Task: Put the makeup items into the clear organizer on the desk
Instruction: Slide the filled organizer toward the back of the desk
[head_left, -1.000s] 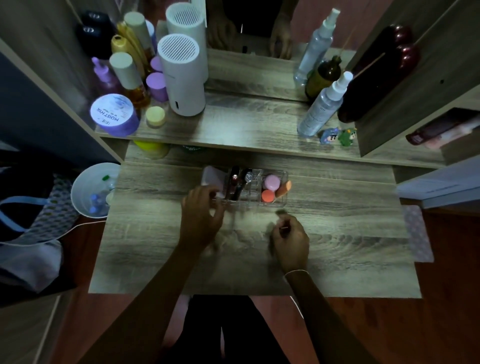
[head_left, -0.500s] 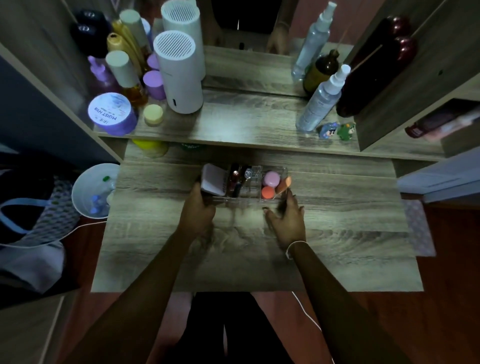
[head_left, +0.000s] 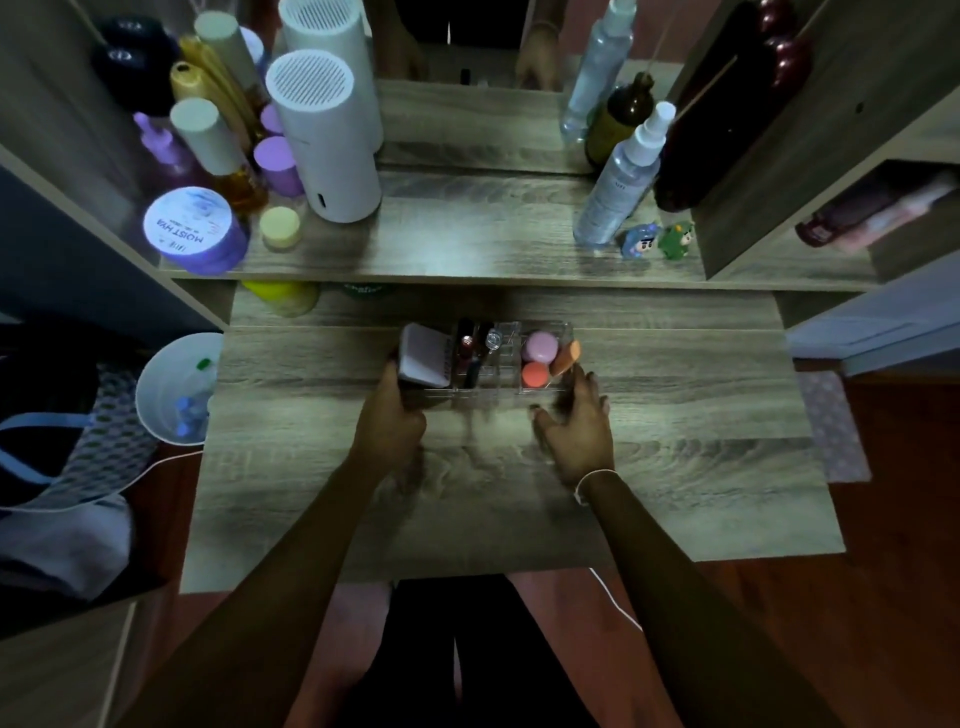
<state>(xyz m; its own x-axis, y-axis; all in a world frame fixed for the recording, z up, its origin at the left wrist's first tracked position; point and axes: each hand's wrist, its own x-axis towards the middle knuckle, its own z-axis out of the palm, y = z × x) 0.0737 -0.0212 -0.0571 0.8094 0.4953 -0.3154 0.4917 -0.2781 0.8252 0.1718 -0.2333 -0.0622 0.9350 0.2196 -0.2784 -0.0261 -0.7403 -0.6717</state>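
Observation:
The clear organizer (head_left: 508, 332) stands near the back of the pull-out desk top (head_left: 675, 426). It holds a pale pink compact (head_left: 423, 358) at its left end, dark lipstick tubes (head_left: 470, 349) in the middle, and a pink sponge (head_left: 540, 345), a red-orange sponge (head_left: 535, 374) and an orange sponge (head_left: 565, 358) at its right end. My left hand (head_left: 389, 423) grips the organizer's left end beside the compact. My right hand (head_left: 574, 423) has its fingers spread, with the fingertips at the organizer's right front corner; nothing shows in it.
On the shelf behind stand a white cylinder device (head_left: 324, 140), a purple jar (head_left: 192, 231), several bottles (head_left: 213, 140), a spray bottle (head_left: 621, 176) and two small figurines (head_left: 657, 240). A white bin (head_left: 174, 389) sits left of the desk. A mirror is at the back.
My right hand, which was back on the desk around a small dark item, has moved forward to the organizer's right end. My left hand has shifted to the organizer's left end.

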